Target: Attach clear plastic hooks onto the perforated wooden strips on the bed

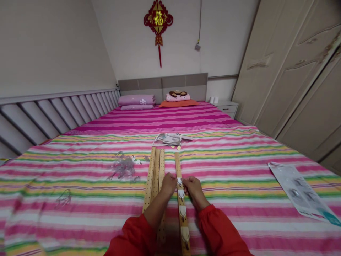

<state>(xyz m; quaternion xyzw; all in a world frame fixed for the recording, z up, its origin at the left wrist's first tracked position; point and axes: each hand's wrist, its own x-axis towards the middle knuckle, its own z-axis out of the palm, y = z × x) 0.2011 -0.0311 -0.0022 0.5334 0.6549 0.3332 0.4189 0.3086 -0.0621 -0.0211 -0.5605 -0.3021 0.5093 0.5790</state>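
A narrow wooden strip (pixel 178 163) lies lengthwise on the striped bed cover, with several white hooks (pixel 182 211) in a row along its near part. My left hand (pixel 168 184) is closed at the left edge of the farthest white hook (pixel 179 181). From the other side, my right hand (pixel 194 189) pinches that same hook at its right edge. The hook rests on the strip between my fingertips. Just left of it are longer wooden strips (pixel 156 167) with rows of small holes, partly covered by my left forearm.
Beyond the strips sits a clear plastic bag (pixel 167 139) with pale contents. Crumpled clear plastic (pixel 124 168) and small white pieces (pixel 137 161) lie to the left, near a thin wire-like loop (pixel 64 197). At the right is a flat hook package (pixel 301 193).
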